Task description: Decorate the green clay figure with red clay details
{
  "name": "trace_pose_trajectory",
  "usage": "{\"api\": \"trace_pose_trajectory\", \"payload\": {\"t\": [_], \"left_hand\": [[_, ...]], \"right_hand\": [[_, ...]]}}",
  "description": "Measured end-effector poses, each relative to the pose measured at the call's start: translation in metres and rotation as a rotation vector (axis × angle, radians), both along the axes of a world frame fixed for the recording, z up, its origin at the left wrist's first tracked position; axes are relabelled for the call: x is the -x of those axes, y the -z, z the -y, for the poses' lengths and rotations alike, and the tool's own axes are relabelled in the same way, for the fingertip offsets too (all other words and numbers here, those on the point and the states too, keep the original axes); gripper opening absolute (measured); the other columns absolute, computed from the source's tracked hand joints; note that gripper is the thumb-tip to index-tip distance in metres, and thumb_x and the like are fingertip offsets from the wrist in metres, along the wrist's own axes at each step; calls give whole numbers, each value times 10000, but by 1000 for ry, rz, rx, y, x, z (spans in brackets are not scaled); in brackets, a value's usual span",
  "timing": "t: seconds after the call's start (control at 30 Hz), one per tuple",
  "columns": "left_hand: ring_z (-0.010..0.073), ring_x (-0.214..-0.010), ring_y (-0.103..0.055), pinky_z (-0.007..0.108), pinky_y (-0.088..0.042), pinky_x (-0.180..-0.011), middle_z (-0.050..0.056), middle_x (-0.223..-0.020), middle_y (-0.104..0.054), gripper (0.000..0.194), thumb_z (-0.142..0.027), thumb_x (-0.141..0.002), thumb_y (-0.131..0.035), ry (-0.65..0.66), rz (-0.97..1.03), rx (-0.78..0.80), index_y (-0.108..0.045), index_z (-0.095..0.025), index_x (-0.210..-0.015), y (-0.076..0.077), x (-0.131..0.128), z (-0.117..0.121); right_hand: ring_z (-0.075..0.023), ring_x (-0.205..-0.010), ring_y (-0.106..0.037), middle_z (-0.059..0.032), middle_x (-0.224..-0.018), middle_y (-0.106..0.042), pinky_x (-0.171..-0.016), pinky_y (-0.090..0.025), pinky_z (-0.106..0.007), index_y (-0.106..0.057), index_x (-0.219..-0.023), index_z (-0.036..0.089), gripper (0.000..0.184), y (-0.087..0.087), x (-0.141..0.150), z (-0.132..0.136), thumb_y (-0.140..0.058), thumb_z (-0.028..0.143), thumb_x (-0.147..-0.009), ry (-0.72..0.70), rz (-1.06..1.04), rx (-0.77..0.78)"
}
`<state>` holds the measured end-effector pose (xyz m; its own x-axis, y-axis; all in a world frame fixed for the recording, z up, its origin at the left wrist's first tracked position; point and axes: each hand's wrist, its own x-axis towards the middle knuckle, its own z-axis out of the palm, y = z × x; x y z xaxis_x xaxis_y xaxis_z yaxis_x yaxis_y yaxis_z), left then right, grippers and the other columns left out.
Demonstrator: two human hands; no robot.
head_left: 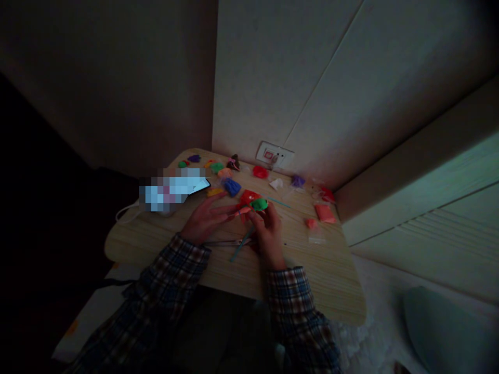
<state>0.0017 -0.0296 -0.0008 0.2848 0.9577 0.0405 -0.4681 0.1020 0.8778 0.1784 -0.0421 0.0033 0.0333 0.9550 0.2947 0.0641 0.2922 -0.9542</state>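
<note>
My left hand [205,221] and my right hand [270,234] meet over the middle of the wooden table [312,280]. Between their fingertips is a small modelling clay piece with a bright green rounded part [259,204] and an orange-pink part [244,211]. My right thumb and fingers pinch it near the green end. The left fingers reach to the orange-pink end, their tips closed on it as far as the dim light shows. Scissors [226,242] lie below my hands, crossed by a thin blue-green stick [238,250]. A red packet [249,196] rests just behind the clay.
A phone [199,186], partly blurred out, stands at the left with a white cable [127,209]. Several coloured clay lumps and bags, such as a blue one [232,187] and a coral packet [325,213], are spread along the back and right. A wall socket [275,154] sits behind.
</note>
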Motion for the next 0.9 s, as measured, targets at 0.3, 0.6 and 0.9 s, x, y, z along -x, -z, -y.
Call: {"api": "trace_pose_trajectory", "payload": {"t": [0.3, 0.6, 0.9], "left_hand": [[348, -1201, -636, 594, -471, -1050, 63, -1148, -754, 601, -343, -675, -850, 80, 47, -15, -568, -296, -1203, 4, -1, -3], [341, -1189, -646, 547, -473, -1061, 83, -1119, -762, 687, -322, -710, -827, 37, -14, -38, -502, -255, -1311, 7, -3, -1], [327, -1137, -678, 536, -496, -1038, 115, -1157, -740, 654, -372, -769, -778, -39, -160, -101, -478, -230, -1333, 7, -3, 0]], "right_hand": [[-236, -1121, -580, -53, -1145, -647, -989, -458, -410, -647, -1069, 258, 235, 0, -1, 0, -678, 353, -857, 53, 37, -90], [-231, -1084, -591, -48, -1117, -640, -958, -470, -399, -628, -1073, 250, 233, 5, -2, -2, -667, 363, -873, 69, 126, -125], [-232, -1111, -573, -61, -1139, -624, -980, -459, -397, -618, -1096, 247, 212, 4, -1, -2, -626, 338, -904, 96, 261, -186]]}}
